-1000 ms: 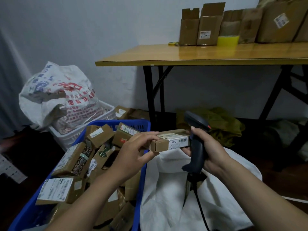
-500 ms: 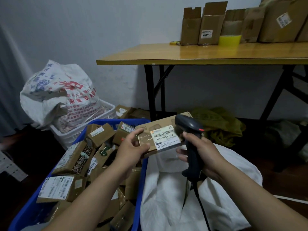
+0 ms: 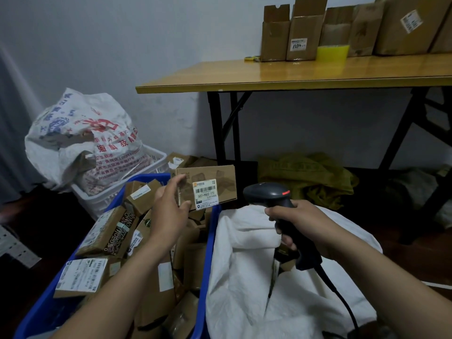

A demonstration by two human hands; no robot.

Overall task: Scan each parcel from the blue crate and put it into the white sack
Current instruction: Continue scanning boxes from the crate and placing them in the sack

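My left hand (image 3: pixel 170 204) holds a flat brown parcel (image 3: pixel 208 185) by its left end above the far corner of the blue crate (image 3: pixel 208 243). The parcel's white barcode label faces me. My right hand (image 3: pixel 297 222) grips the handle of a dark barcode scanner (image 3: pixel 267 194), whose head sits just right of the parcel and shows a red light. The hand and scanner are over the white sack (image 3: pixel 244 265), which lies open right of the crate. Several labelled cardboard parcels (image 3: pixel 107 231) fill the crate.
A printed white sack (image 3: pixel 80 133) rests on a white basket (image 3: pixel 102 194) behind the crate. A wooden folding table (image 3: pixel 293 74) with cardboard boxes (image 3: pixel 305 33) stands at the back. Olive cloth (image 3: pixel 305 177) lies under it. The scanner's cable (image 3: pixel 337 292) trails over the sack.
My left hand has turned the parcel from flat to upright, label towards me, and moved it slightly left. The scanner has drawn back to the right, away from the label.
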